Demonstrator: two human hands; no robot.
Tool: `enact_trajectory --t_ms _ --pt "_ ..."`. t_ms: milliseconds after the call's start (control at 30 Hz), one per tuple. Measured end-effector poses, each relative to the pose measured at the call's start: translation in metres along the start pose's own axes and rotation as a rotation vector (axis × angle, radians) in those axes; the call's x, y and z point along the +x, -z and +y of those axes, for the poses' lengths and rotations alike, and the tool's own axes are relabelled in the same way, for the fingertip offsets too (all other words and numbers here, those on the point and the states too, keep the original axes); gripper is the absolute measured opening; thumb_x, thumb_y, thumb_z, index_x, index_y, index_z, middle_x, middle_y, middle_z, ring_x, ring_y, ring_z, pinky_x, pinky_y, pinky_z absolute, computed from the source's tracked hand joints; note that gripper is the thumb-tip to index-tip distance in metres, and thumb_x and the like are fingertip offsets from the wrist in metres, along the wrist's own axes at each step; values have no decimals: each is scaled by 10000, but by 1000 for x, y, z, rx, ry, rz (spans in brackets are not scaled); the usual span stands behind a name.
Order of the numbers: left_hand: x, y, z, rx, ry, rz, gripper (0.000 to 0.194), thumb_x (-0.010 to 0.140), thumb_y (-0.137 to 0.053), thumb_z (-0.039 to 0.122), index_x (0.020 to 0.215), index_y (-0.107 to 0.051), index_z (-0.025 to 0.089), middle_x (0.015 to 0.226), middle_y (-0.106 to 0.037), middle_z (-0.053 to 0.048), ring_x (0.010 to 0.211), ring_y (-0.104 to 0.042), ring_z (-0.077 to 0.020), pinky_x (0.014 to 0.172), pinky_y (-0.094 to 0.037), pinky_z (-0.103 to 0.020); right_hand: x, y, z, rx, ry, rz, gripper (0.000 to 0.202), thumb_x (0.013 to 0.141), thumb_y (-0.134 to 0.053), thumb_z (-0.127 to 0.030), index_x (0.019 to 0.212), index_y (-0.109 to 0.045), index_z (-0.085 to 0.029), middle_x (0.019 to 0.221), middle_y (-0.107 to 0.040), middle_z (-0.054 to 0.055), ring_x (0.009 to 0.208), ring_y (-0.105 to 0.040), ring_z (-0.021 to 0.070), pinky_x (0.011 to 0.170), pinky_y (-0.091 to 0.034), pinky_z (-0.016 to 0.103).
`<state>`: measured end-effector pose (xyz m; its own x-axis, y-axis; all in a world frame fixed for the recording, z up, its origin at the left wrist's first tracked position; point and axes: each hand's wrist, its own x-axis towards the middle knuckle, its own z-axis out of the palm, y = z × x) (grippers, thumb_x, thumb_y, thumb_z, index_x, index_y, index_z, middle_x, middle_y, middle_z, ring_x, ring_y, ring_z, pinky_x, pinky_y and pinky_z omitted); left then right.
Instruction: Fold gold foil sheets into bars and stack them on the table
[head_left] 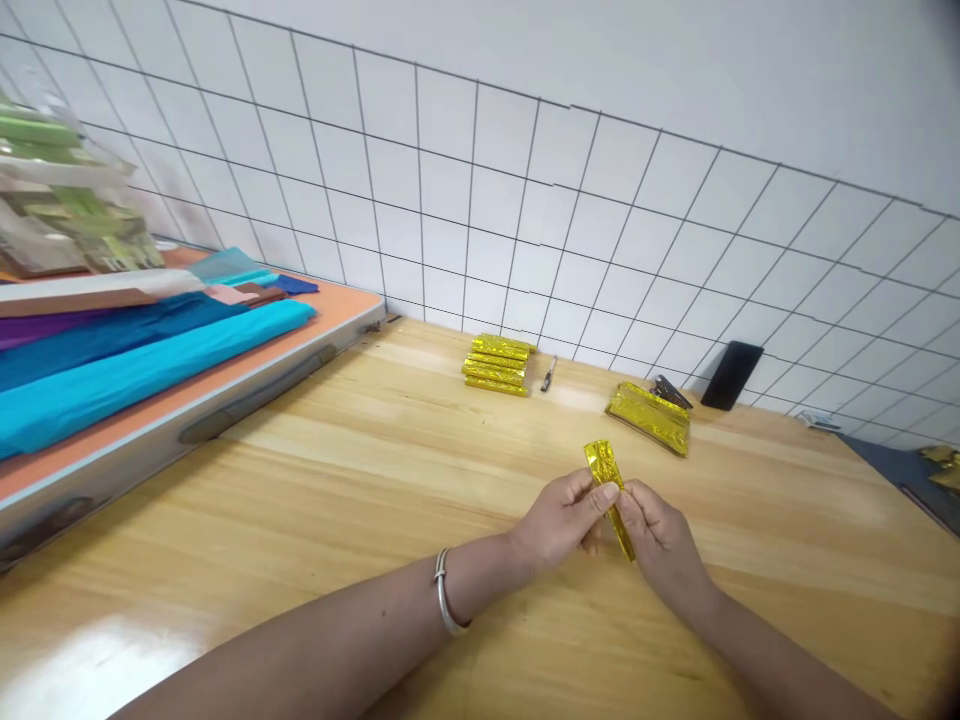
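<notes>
A narrow strip of shiny gold foil (602, 462) is held above the wooden table between my two hands. My left hand (564, 515) pinches it near its middle, thumb on top, with the wider end sticking up past the fingers. Close beside it, my right hand (661, 540) grips the strip's right edge with thumb and fingers closed. The narrower lower end hangs down between the hands. Farther back lie a stack of folded gold foil pieces (496, 366) and a flat gold foil packet (649, 418).
A pen (549, 374) lies right of the stack. A black clip (670, 391) touches the packet, and a black phone (732, 376) leans against the tiled wall. At left, a raised orange board (346, 300) carries blue rolled sheets (157, 365). A dark mat (896, 470) is at far right.
</notes>
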<state>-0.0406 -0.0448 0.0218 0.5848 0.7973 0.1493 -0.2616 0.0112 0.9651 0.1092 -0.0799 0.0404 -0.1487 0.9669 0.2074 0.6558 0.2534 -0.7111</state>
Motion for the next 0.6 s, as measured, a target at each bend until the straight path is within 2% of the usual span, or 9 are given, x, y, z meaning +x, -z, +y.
enact_trajectory --t_ms 167,267,333,500,600 --pt "3 9 -4 121 -1 57 404 838 -433 536 691 -434 159 453 -380 70 397 -352 -61 416 -283 -188 0 -18 15 123 -47 16 305 917 -343 -426 726 -427 -204 661 -448 -19 610 -411 128 574 -350 238" --pt "2 10 -8 181 -19 52 401 848 -424 521 668 -417 163 478 -378 64 434 -335 -61 445 -269 -193 -4 -26 20 203 -70 47 305 912 -352 -436 724 -418 -206 660 -395 -26 608 -380 125 567 -339 238" --pt "2 11 -7 196 -43 54 414 851 -411 531 665 -418 161 504 -378 59 465 -331 -63 465 -266 -195 -6 -28 21 226 -73 43 305 909 -361 -437 715 -410 -207 646 -364 -33 594 -357 122 553 -323 236" --pt "5 15 0 255 -90 184 445 875 -357 537 635 -386 164 535 -353 55 507 -306 -67 495 -254 -203 -11 -30 21 256 -79 3 292 912 -364 -419 714 -399 -208 642 -338 -39 591 -340 118 545 -305 233" --pt "5 15 4 291 -111 214 431 886 -351 514 630 -373 167 541 -330 56 519 -296 -71 503 -252 -205 -10 -31 19 265 -63 -3 285 914 -365 -410 718 -399 -207 648 -332 -38 597 -333 117 553 -303 234"
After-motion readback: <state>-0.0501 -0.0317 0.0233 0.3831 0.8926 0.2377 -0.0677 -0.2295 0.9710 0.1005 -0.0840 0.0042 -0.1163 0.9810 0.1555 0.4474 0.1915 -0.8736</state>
